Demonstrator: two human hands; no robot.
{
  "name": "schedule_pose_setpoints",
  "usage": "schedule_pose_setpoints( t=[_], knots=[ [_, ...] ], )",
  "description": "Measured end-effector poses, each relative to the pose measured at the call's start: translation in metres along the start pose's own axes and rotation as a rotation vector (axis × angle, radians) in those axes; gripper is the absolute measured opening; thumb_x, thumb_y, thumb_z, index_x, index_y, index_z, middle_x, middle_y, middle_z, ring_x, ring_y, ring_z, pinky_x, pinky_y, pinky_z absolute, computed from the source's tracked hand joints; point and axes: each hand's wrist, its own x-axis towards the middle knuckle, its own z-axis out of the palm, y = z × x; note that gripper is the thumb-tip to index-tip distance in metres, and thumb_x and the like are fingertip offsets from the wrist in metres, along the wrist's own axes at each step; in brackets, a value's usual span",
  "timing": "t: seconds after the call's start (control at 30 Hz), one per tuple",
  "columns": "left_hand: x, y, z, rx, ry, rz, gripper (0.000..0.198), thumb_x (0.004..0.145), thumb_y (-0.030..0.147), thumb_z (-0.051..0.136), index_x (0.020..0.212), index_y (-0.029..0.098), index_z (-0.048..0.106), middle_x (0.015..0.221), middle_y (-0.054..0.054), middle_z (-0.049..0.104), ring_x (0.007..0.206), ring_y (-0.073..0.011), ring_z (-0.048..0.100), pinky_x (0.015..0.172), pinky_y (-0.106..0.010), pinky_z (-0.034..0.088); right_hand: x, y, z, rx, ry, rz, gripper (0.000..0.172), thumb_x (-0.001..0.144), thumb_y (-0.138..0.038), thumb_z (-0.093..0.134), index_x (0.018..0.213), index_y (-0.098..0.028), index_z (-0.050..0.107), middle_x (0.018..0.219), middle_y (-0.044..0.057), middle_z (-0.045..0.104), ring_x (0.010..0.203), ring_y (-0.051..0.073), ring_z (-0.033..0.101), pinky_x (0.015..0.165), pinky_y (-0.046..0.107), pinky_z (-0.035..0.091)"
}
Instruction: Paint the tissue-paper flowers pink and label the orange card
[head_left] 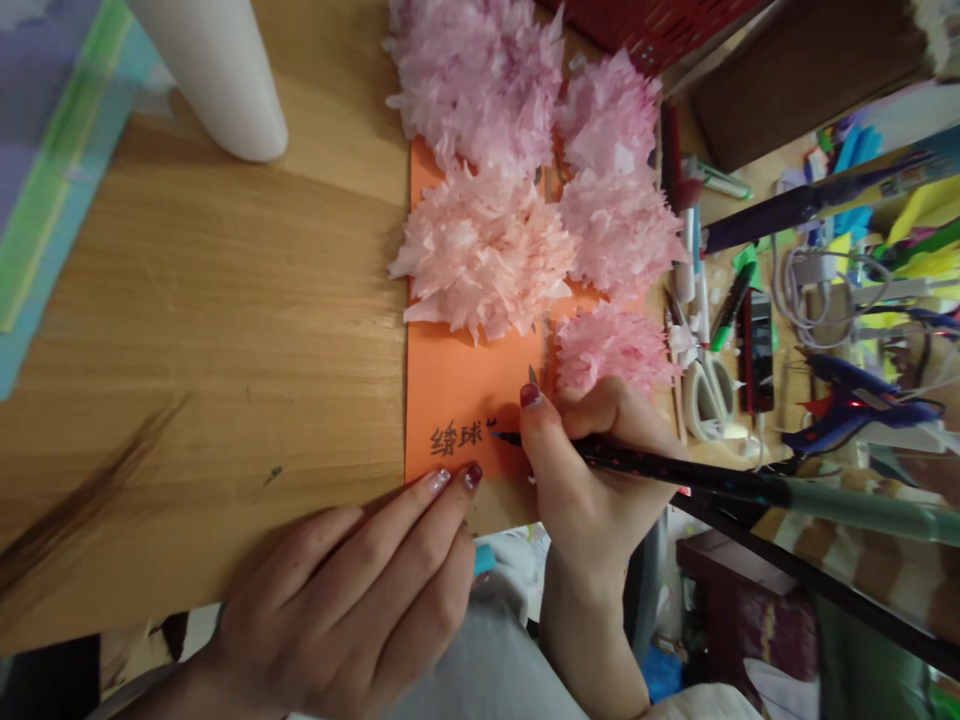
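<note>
My right hand (pixel 600 470) grips a long, slim brush pen (pixel 705 480), black with a grey-green rear part. Its tip touches an orange card (pixel 472 370) beside dark handwritten characters (pixel 456 438). My left hand (pixel 375 590) lies at the table's near edge, fingers stretched out, two fingertips on the card's lower edge. A small turquoise piece (pixel 484 560) shows by this hand; whether it is held I cannot tell. Farther up the card sit ruffled paper flowers: a peach one (pixel 487 250), a lilac one (pixel 480 80) and several pink ones (pixel 615 345).
A white cylinder (pixel 225 90) and coloured sheets (pixel 60 170) lie at the left of the wooden table (pixel 225 300). To the right are scissors (pixel 709 395), pens, a blue glue gun (pixel 855 400) and a white cable (pixel 799 290). A red basket (pixel 652 30) stands at the back.
</note>
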Motion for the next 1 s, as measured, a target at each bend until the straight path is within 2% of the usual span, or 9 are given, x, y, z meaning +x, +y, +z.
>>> schedule_pose_setpoints(
  t=[0.23, 0.37, 0.5, 0.67, 0.87, 1.0],
  knots=[
    [-0.0043, 0.0014, 0.0039, 0.002, 0.038, -0.002, 0.023, 0.103, 0.018, 0.044, 0.099, 0.015, 0.066, 0.099, 0.000, 0.079, 0.085, -0.0109, 0.071, 0.069, -0.030, 0.043, -0.0053, 0.0034, 0.0010, 0.006, -0.023, 0.004, 0.039, 0.083, -0.003, 0.063, 0.059, -0.021, 0.037, 0.054, -0.008, 0.036, 0.046, 0.007, 0.027, 0.040, 0.024, 0.024],
    [-0.0046, 0.0001, 0.0037, 0.008, 0.031, 0.000, 0.021, 0.103, 0.019, 0.046, 0.100, 0.015, 0.066, 0.099, -0.001, 0.079, 0.085, -0.0113, 0.071, 0.068, -0.030, 0.043, -0.0049, 0.0040, 0.0006, 0.072, -0.062, 0.024, 0.041, 0.083, -0.002, 0.062, 0.060, -0.021, 0.035, 0.054, -0.008, 0.034, 0.046, 0.007, 0.025, 0.040, 0.024, 0.024],
    [-0.0035, 0.0000, 0.0032, 0.004, 0.033, -0.002, 0.021, 0.102, 0.018, 0.046, 0.100, 0.015, 0.066, 0.101, -0.001, 0.079, 0.087, -0.0112, 0.071, 0.068, -0.030, 0.044, -0.0038, 0.0032, 0.0006, 0.069, -0.039, 0.024, 0.041, 0.081, -0.001, 0.062, 0.059, -0.022, 0.034, 0.054, -0.008, 0.035, 0.046, 0.008, 0.024, 0.041, 0.025, 0.025],
    [-0.0010, 0.0002, 0.0024, -0.004, 0.006, 0.011, 0.021, 0.102, 0.017, 0.045, 0.099, 0.015, 0.066, 0.098, 0.000, 0.079, 0.082, -0.0103, 0.071, 0.067, -0.029, 0.044, -0.0042, 0.0034, 0.0000, 0.113, -0.103, 0.016, 0.042, 0.080, 0.001, 0.060, 0.060, -0.022, 0.031, 0.056, -0.008, 0.029, 0.046, 0.008, 0.024, 0.043, 0.026, 0.025],
    [-0.0019, -0.0011, 0.0024, 0.007, 0.018, 0.007, 0.020, 0.102, 0.017, 0.046, 0.099, 0.015, 0.065, 0.101, -0.001, 0.079, 0.087, -0.0113, 0.071, 0.068, -0.029, 0.044, -0.0030, 0.0030, -0.0001, 0.087, -0.018, 0.007, 0.041, 0.083, -0.001, 0.060, 0.059, -0.021, 0.033, 0.053, -0.009, 0.033, 0.046, 0.006, 0.024, 0.042, 0.023, 0.025],
    [-0.0047, -0.0013, 0.0030, -0.007, -0.002, 0.019, 0.019, 0.101, 0.018, 0.048, 0.100, 0.015, 0.066, 0.100, 0.000, 0.080, 0.087, -0.0112, 0.070, 0.068, -0.029, 0.044, -0.0048, 0.0047, 0.0010, 0.049, -0.023, 0.006, 0.040, 0.083, -0.003, 0.061, 0.060, -0.021, 0.034, 0.055, -0.008, 0.034, 0.046, 0.006, 0.026, 0.042, 0.024, 0.026]
  ],
)
